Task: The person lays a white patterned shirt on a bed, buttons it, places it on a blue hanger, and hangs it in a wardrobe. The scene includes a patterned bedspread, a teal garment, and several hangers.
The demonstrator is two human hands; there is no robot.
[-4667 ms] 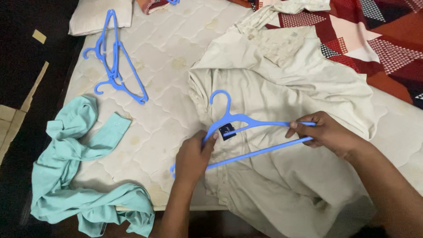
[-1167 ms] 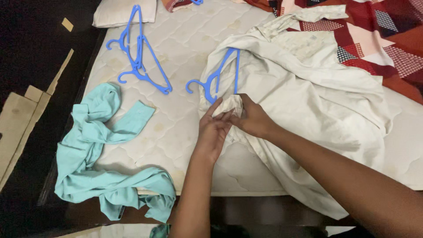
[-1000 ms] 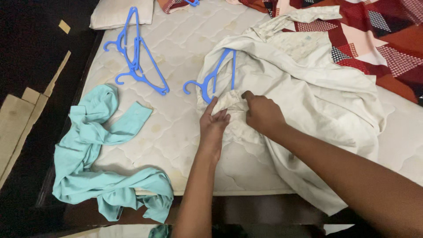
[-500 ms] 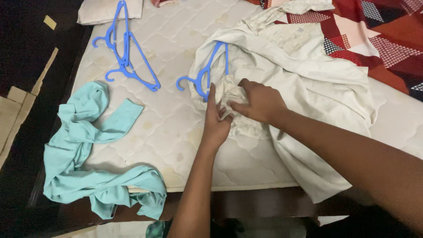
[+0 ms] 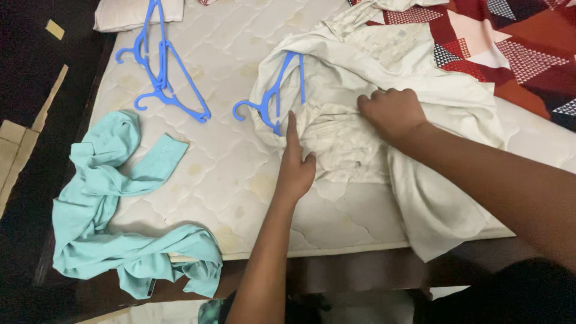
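Stained mattress (image 5: 240,180), blue hanger (image 5: 273,99) half-hidden under cream shirt (image 5: 384,78)

Bare mattress (image 5: 240,174) lies open between the teal garment (image 5: 114,204) and the cream shirt (image 5: 420,120); loose blue hangers (image 5: 165,78) block the far left; a patterned blanket (image 5: 516,54) crowds the far right.

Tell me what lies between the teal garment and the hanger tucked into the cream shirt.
In the head view, only bare quilted mattress lies between the teal garment and the blue hanger in the cream shirt; the spare hangers lie farther up.
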